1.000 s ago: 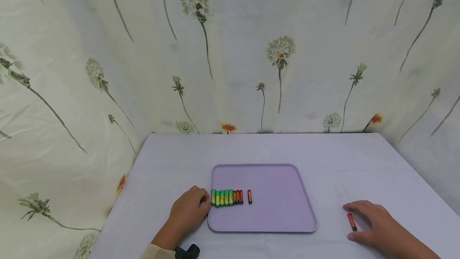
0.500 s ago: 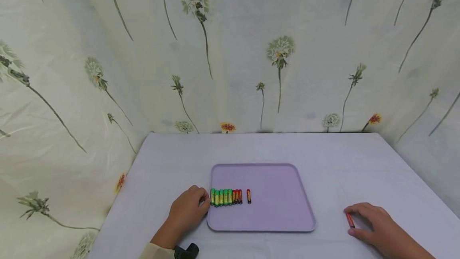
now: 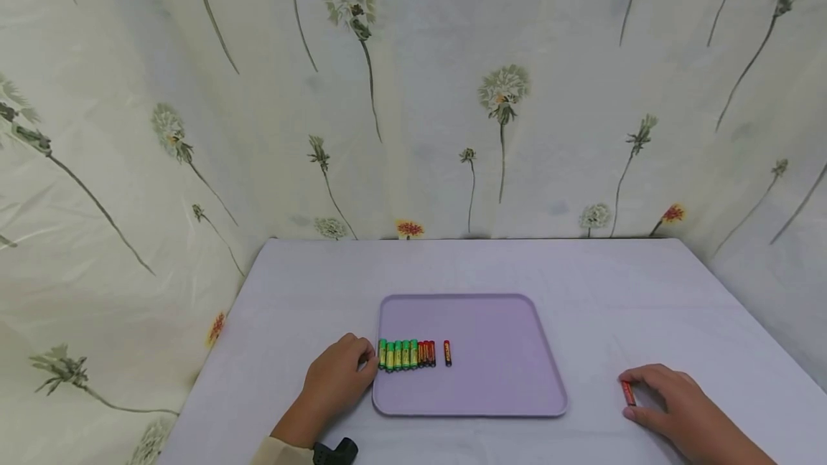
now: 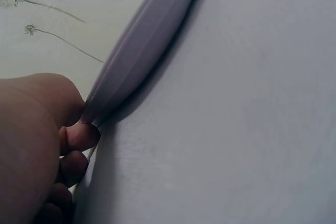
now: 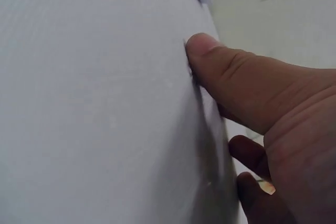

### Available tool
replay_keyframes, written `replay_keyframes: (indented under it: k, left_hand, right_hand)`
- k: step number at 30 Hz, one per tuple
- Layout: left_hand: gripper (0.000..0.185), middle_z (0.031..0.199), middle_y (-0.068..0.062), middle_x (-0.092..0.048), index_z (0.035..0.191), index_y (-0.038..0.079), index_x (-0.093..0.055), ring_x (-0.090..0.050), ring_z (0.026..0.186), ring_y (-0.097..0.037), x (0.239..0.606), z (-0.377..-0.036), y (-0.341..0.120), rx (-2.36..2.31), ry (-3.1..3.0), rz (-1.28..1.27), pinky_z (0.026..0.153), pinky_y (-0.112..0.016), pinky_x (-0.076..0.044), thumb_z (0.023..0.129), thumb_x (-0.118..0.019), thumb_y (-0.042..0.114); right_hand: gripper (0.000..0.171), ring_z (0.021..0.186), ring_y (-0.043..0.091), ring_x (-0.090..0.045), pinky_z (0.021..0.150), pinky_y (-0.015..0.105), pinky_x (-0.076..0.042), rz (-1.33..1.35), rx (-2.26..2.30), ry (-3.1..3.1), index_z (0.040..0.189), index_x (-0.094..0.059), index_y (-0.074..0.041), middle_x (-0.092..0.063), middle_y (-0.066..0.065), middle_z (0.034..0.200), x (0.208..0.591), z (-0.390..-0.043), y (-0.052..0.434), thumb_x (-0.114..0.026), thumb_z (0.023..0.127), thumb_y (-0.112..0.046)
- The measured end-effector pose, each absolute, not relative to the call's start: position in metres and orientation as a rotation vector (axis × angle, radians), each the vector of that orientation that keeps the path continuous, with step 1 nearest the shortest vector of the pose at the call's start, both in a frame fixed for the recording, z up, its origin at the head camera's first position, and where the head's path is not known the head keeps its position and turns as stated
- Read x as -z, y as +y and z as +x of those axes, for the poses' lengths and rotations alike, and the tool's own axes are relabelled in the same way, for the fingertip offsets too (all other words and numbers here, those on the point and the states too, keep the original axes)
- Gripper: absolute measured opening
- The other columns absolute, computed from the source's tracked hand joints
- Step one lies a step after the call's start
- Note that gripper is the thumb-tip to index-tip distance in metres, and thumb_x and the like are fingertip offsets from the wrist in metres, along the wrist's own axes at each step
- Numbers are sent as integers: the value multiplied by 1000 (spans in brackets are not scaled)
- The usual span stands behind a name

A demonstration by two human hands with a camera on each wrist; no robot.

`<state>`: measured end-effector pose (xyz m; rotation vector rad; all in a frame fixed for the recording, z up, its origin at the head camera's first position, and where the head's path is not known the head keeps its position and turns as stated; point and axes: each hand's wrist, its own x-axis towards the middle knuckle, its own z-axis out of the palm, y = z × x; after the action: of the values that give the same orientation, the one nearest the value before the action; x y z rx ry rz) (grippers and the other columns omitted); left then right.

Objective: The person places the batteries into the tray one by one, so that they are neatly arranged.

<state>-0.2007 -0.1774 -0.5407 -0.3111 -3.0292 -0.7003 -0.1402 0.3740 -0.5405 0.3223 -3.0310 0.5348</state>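
The left hand (image 3: pixel 336 382) rests on the surface (image 3: pixel 304 293) at the near left corner of the lavender tray (image 3: pixel 504 379), its curled fingers (image 4: pixel 79 137) pressed against the tray's rim and its thumb over the edge. Just right of that hand, a row of batteries (image 3: pixel 407 354) lies side by side on the tray: five green-and-yellow ones, then red ones touching them. A single red battery (image 3: pixel 447 353) lies a little apart to the right of the row. Well to the right of the tray, the right hand (image 3: pixel 672 404) lies on the surface, its fingers bent over a loose red battery (image 3: pixel 627 393), whose end shows between fingertip and thumb.
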Motion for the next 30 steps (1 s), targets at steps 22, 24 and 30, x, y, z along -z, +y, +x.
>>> replay_keyframes:
  k: [22, 24, 30]
  left_hand:
    - [12, 83, 10, -49, 91, 26, -63, -44, 71, -9, 536, -202, -178, 689, -3014, -318, 61, -27, -38, 99, -64, 35]
    - [12, 84, 10, -49, 91, 26, -63, -44, 72, -9, 535, -202, -178, 692, -3019, -320, 61, -27, -38, 99, -64, 35]
    - [12, 84, 10, -49, 91, 26, -64, -45, 72, -9, 537, -201, -178, 696, -3040, -311, 62, -27, -38, 99, -64, 35]
  right_hand:
    - [45, 113, 22, -64, 94, 19, -46, 427, -581, -2917, 115, -72, -19, -71, -6, 117, 519, -171, 334, -92, 78, -35]
    - [45, 116, 26, -64, 94, 29, -50, 387, -585, -2980, 117, -72, -20, -70, -6, 119, 514, -174, 327, -90, 80, -38]
    - [48, 118, 27, -63, 98, 47, -52, 387, -656, -3006, 120, -71, -19, -68, -5, 122, 508, -183, 305, -87, 83, -45]
